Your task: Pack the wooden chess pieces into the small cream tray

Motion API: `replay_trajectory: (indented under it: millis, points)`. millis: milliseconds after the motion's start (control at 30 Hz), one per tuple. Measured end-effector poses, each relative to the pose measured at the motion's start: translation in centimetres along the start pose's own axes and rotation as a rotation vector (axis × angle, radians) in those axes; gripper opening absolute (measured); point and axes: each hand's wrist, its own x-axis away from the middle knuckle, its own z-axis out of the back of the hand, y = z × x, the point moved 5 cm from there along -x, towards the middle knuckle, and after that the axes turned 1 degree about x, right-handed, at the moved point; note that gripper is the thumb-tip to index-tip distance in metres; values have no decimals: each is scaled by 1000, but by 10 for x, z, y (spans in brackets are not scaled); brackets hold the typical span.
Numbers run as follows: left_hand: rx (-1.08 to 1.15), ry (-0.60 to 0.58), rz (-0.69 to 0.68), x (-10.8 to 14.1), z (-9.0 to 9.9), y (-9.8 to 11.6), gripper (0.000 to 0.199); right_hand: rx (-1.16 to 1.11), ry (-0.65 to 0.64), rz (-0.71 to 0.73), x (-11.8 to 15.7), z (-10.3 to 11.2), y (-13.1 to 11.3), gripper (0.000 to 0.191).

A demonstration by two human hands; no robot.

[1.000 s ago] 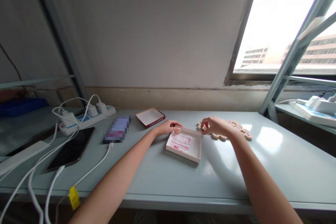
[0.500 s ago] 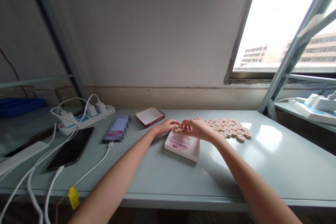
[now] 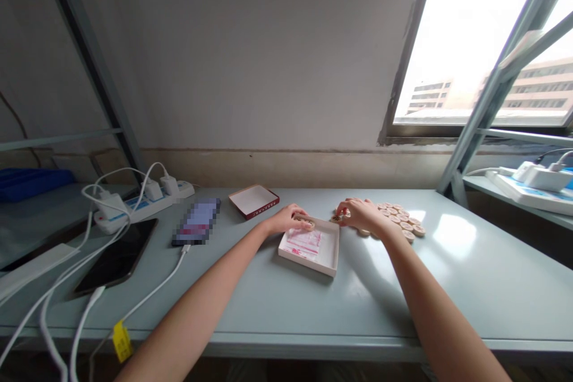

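A shallow white box (image 3: 330, 253) lies in the middle of the desk, with a pink-and-white printed paper or packet (image 3: 304, 242) inside. My left hand (image 3: 286, 219) grips its far left corner, the thumb reaching inside over a couple of round wooden Chinese chess pieces (image 3: 310, 225). To the right of the box, my right hand (image 3: 360, 215) has its fingers bent down and closed around a Chinese chess piece (image 3: 336, 218) by the box's far right corner. Many more pieces (image 3: 407, 226) spread beyond and under that hand, partly hidden by it.
A red-edged box lid (image 3: 254, 200) rests inside up near the wall. On the left are a lit phone (image 3: 197, 221), a dark phone (image 3: 119, 253), a power strip (image 3: 147, 206) and loose white cables (image 3: 156, 286). Metal frame posts (image 3: 474, 125) rise at both sides.
My right hand has moved right, from above the box to the spread pieces. My left hand stays at the box corner, its thumb now lying over the pieces inside.
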Motion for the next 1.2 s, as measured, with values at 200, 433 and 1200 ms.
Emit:
replay_trajectory:
  millis: [200, 433, 1200]
  points:
    - [5, 13, 19, 2, 2, 2, 44, -63, 53, 5, -2, 6, 0, 19]
    - [-13, 36, 0, 1, 2, 5, 39, -291, 10, 195, 2, 14, -26, 18]
    - [126, -54, -5, 5, 9, 8, 31, 73, 203, 51, -8, -7, 6, 19]
